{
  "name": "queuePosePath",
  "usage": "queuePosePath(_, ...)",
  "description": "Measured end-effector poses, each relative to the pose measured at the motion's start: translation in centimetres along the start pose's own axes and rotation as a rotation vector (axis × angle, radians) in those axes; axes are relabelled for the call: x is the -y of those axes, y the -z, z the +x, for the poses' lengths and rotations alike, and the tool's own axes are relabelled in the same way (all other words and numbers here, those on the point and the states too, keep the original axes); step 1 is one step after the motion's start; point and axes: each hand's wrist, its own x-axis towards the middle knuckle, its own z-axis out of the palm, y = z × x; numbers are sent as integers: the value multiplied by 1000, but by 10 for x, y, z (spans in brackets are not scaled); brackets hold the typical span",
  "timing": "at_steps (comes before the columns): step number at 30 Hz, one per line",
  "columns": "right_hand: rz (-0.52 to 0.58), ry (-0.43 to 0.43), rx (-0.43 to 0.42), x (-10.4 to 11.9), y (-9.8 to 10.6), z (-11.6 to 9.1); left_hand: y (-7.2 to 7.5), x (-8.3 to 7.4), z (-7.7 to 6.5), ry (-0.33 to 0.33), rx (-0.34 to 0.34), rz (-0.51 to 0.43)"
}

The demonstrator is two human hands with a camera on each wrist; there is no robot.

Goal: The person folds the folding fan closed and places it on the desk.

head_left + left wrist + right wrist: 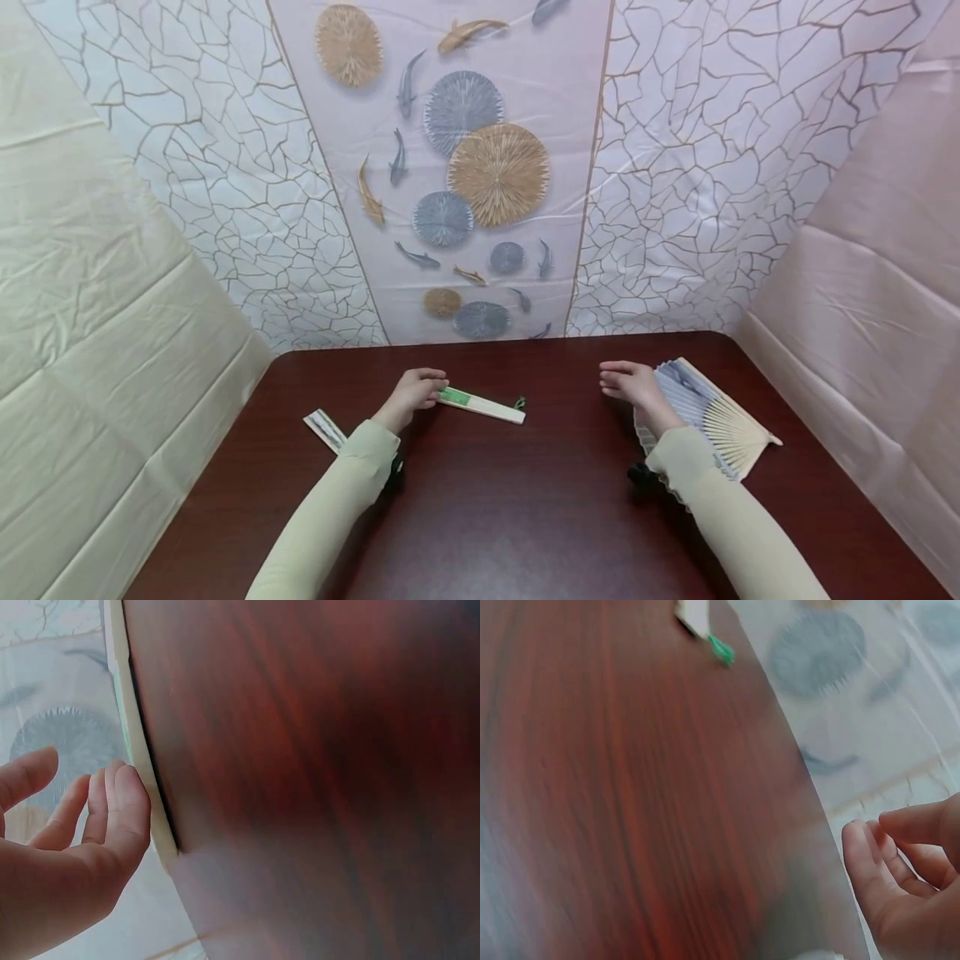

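A folded hand fan [487, 407], pale with a green section and a green tassel [721, 651], lies near the middle of the table. At its left end is my left hand [416, 389], its fingers bent loosely and its thumb apart; in the left wrist view the fingertips overlap the fan's pale edge [139, 742]. My right hand [633, 387] hovers with relaxed fingers beside a spread fan [720, 417] with pale ribs and a blue-grey leaf. Nothing shows between the right thumb and fingers [870, 862]. The right forearm hides part of the spread fan.
On the left, a narrow white strip with a dark pattern [325, 429] is partly covered by the left sleeve [337, 492]. The dark red-brown table [495, 517] ends at a patterned cloth backdrop [480, 250], with pale cloth walls on both sides.
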Motion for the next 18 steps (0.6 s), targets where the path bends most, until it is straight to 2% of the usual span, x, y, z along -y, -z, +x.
queuePosePath(4,-19,-8,-48,0,25,-2,-11,3,-2,-12,37,6)
queuePosePath(9,-107,-22,-126,-3,50,-8,-25,4,-8,-36,90,24)
queuePosePath(14,-237,-6,-168,-3,75,-17,-38,-3,-17,-73,166,37)
queuePosePath(18,-403,25,-227,0,97,-22,-50,-12,-24,-116,237,40)
